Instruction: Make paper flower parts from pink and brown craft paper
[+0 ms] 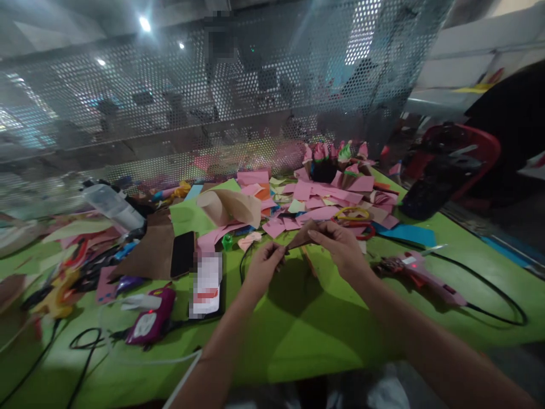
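Note:
Both my hands meet over the middle of the green table (306, 341), pinching a small piece of brown paper (301, 236) between them. My left hand (266, 262) grips its narrow left end. My right hand (336, 241) holds the wider upper right part. Under the paper, a thin brown stick-like strip (309, 261) lies on the table. A pink glue gun (426, 277) with a black cord rests to the right of my right hand. Scissors with yellow and red handles (352, 214) lie just beyond that hand.
Pink paper scraps (315, 196) cover the far side, before several pink and green paper cones (327, 153). A phone with a lit screen (207, 284), a dark phone (183, 254) and a purple device (152, 318) lie left. A perforated metal screen (191, 113) stands behind.

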A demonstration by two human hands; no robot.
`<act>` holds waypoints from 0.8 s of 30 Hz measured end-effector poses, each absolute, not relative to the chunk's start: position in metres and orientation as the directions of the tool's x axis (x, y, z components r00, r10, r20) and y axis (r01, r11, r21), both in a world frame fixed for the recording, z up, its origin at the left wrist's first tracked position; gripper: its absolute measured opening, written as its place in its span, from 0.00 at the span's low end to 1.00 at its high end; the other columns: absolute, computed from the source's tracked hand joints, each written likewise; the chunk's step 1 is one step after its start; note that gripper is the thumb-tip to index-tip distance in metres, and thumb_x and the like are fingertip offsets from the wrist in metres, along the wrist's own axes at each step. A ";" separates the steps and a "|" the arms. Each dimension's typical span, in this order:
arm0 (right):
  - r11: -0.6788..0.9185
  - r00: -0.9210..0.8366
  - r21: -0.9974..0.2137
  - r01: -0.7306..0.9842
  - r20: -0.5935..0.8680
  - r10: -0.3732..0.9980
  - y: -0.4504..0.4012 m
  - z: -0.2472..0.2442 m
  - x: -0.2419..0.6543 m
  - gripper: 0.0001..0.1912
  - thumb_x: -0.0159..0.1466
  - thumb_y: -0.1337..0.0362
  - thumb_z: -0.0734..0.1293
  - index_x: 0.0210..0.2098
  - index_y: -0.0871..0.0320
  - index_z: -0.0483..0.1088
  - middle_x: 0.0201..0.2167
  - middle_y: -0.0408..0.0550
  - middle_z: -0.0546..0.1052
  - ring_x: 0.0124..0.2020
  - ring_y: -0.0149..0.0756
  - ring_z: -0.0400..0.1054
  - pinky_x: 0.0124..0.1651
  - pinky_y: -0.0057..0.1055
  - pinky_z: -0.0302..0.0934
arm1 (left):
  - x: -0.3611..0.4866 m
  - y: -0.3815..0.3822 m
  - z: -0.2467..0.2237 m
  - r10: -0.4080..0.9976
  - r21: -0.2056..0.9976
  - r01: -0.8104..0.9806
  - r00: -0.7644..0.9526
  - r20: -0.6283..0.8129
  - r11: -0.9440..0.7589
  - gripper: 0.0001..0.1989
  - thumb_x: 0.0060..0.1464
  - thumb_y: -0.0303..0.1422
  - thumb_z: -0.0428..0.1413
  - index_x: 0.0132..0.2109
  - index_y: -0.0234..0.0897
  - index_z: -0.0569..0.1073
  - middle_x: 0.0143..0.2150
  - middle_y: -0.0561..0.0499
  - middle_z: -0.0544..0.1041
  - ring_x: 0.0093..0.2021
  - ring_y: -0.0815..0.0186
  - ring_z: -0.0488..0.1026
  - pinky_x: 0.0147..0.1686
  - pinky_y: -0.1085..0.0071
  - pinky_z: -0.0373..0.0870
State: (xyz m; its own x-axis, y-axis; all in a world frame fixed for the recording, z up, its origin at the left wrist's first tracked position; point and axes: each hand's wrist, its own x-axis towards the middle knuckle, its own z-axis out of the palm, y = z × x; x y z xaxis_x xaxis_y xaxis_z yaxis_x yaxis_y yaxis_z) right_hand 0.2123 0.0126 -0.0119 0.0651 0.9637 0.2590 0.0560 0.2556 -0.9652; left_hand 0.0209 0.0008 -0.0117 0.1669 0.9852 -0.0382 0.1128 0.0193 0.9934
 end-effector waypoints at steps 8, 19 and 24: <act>0.185 0.088 -0.980 -0.071 0.179 0.980 0.012 -0.010 0.212 0.15 0.53 0.50 0.74 0.28 0.55 0.74 0.27 0.44 0.76 0.33 0.38 0.69 0.39 0.36 0.65 | 0.024 0.001 -0.013 0.983 0.993 0.117 0.180 -0.015 -0.006 0.17 0.52 0.47 0.58 0.30 0.38 0.68 0.23 0.56 0.68 0.24 0.71 0.63 0.26 0.74 0.60; 0.183 0.166 -0.975 -0.123 0.161 0.973 0.014 -0.003 0.220 0.14 0.51 0.53 0.76 0.27 0.54 0.73 0.27 0.44 0.75 0.31 0.38 0.68 0.39 0.37 0.64 | 0.017 0.003 -0.007 0.987 0.999 0.041 0.158 -0.026 0.020 0.13 0.52 0.43 0.57 0.31 0.38 0.70 0.26 0.55 0.70 0.27 0.70 0.66 0.27 0.73 0.62; 0.216 0.140 -0.975 -0.041 0.209 0.968 0.014 -0.007 0.220 0.15 0.53 0.53 0.75 0.25 0.55 0.70 0.26 0.43 0.72 0.30 0.36 0.66 0.38 0.36 0.63 | 0.021 0.001 -0.010 0.974 0.996 0.090 0.226 0.004 -0.025 0.16 0.54 0.47 0.56 0.34 0.37 0.71 0.26 0.54 0.71 0.27 0.69 0.67 0.27 0.73 0.62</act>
